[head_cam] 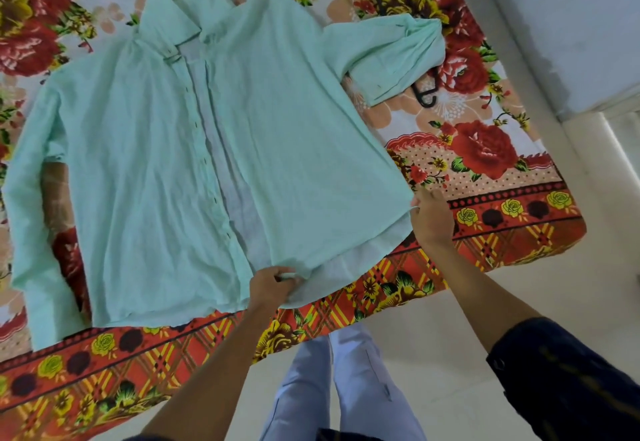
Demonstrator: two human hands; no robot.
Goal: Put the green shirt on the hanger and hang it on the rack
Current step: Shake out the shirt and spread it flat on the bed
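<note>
The mint-green shirt [145, 163] lies spread face up on the bed, unbuttoned, collar at the far side, hem toward me. My left hand [272, 286] pinches the bottom hem of the shirt's right front panel. At the panel's lower right corner, my right hand [431, 219] holds the side edge. A dark hanger [424, 94] lies at the far right of the bed. The shirt's folded right sleeve covers its middle, leaving one dark end showing below the sleeve and another above it.
A floral bedsheet [485, 149] in red, yellow and orange covers the bed, whose near edge runs diagonally in front of me. My legs in light trousers [346, 388] stand on a pale floor. A white wall [571, 25] rises at the right. No rack is in view.
</note>
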